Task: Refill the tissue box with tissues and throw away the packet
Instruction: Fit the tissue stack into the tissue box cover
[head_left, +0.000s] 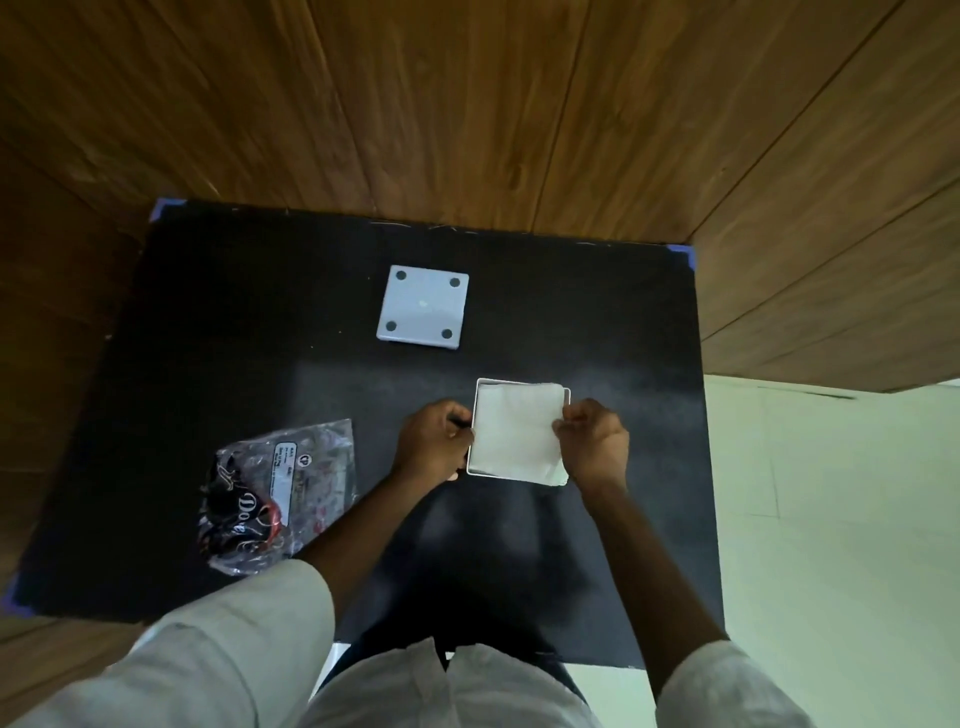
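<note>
A square white tissue box (471, 457) stands open on the black table, filled with a stack of white tissues (514, 434). My left hand (434, 441) grips the box's left wall. My right hand (592, 441) pinches the right edge of the tissues, at the box's right side. The crumpled clear plastic packet (278, 493) with dark print lies flat on the table to the left, apart from both hands. The box's grey-white square lid (423, 309), with four round dark pads, lies further back on the table.
The black table (234, 312) has blue tape at its corners. Wooden panelled walls stand behind and to the right. A pale floor (831, 519) shows along the table's right edge.
</note>
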